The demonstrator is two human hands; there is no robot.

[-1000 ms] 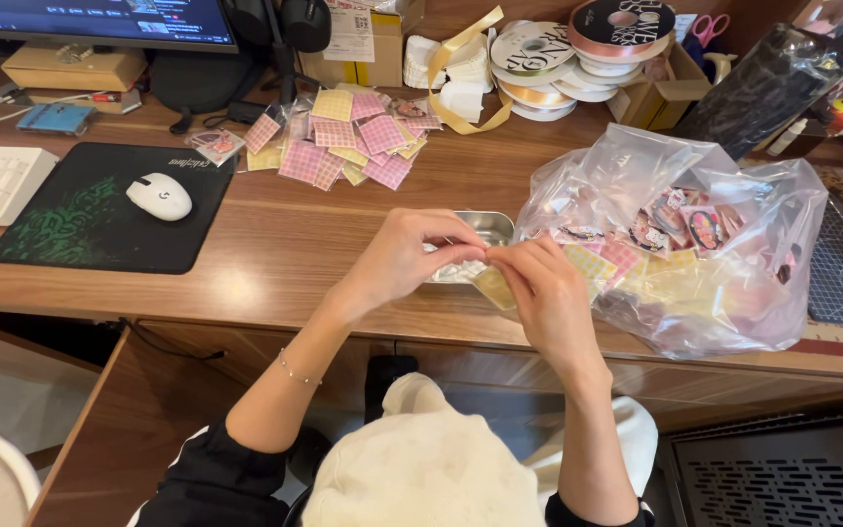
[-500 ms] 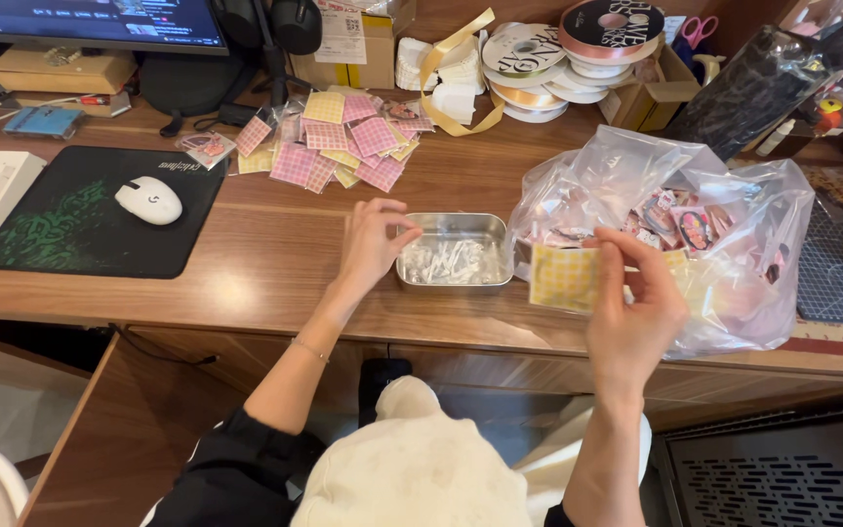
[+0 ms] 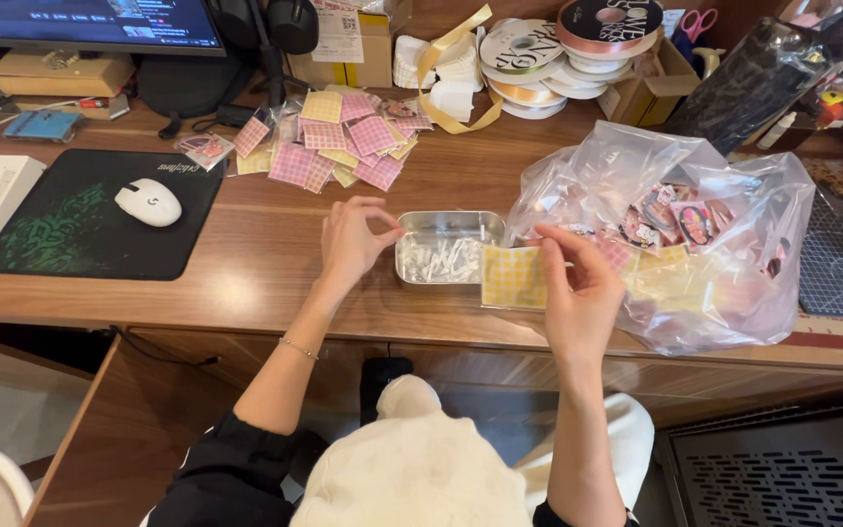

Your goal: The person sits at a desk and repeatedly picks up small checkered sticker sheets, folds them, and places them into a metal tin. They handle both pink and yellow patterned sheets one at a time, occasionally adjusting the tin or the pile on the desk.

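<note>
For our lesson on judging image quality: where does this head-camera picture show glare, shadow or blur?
Head view: warm light leaves a bright glare patch on the glossy brown wooden desk; the crinkled clear plastic bag glints white; the shallow silver metal tray reflects light; the space under the desk is dark. The left hand and the right hand, pinching a yellow checked packet, look sharp.

Warm, fairly bright overhead light. Glare patch on the glossy brown wooden desk (image 3: 236, 293) at 9 o'clock; sheen on the crinkled clear plastic bag (image 3: 724, 293) at 3. Soft shadows, mild edge distortion, focus sharp.
</note>
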